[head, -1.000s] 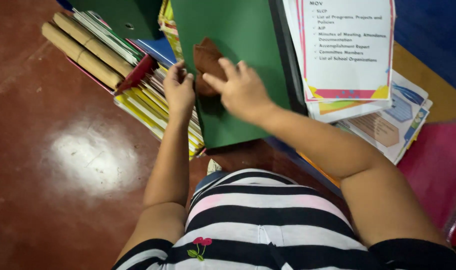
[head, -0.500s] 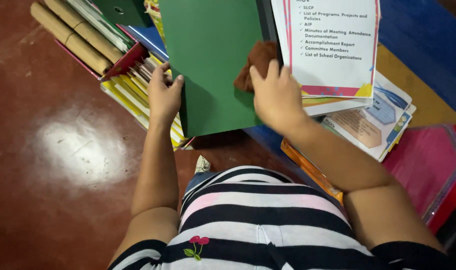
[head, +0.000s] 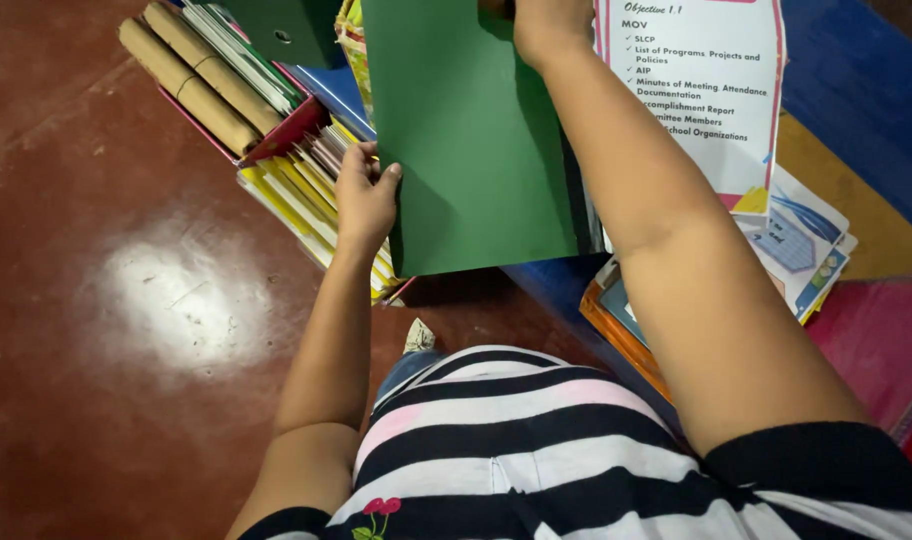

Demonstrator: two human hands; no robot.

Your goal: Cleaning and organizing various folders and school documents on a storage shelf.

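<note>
Since half a second ago, the right hand [head: 548, 28] has slid up along the green folder [head: 476, 140] to the top edge of the head view, taking the brown cloth almost out of sight; whether its fingers are clenched I cannot tell, as they are cut off by the frame. The left hand [head: 364, 198] stays at the folder's left edge, fingers curled around it in a grasp. Smooth, matte and rectangular, the folder lies tilted over a stack of yellow-edged files [head: 298, 205]. To its right stands a white printed sheet [head: 711, 95] with a pink border, above a pile of colourful booklets [head: 791, 245]. Upper left, cardboard rolls [head: 191, 75] rest in a red box [head: 294, 128]. Below spreads a glossy reddish-brown floor [head: 96, 300].
</note>
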